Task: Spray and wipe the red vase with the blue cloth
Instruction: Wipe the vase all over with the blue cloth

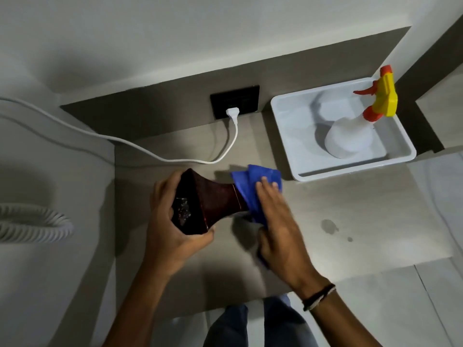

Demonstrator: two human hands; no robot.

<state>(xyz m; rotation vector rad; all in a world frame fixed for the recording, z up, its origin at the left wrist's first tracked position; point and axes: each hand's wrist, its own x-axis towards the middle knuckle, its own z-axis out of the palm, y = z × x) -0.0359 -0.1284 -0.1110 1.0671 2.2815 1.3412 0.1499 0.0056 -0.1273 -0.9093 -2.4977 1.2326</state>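
The dark red vase [213, 199] is held on its side above the beige counter, its wide square base toward me. My left hand [170, 221] grips that base. The blue cloth [250, 186] is wrapped around the vase's narrow end, which it hides. My right hand [278, 221] presses the cloth onto the vase, fingers on top and thumb below. The white spray bottle [350, 136] with its yellow and orange trigger head stands in the white tray [288, 126] at the back right.
A white cable [150, 151] runs from a plug in the black wall socket [235, 101] across the counter to the left. A coiled white hose [32, 224] lies at the left. Wet spots [329, 225] mark the counter to the right of my hands.
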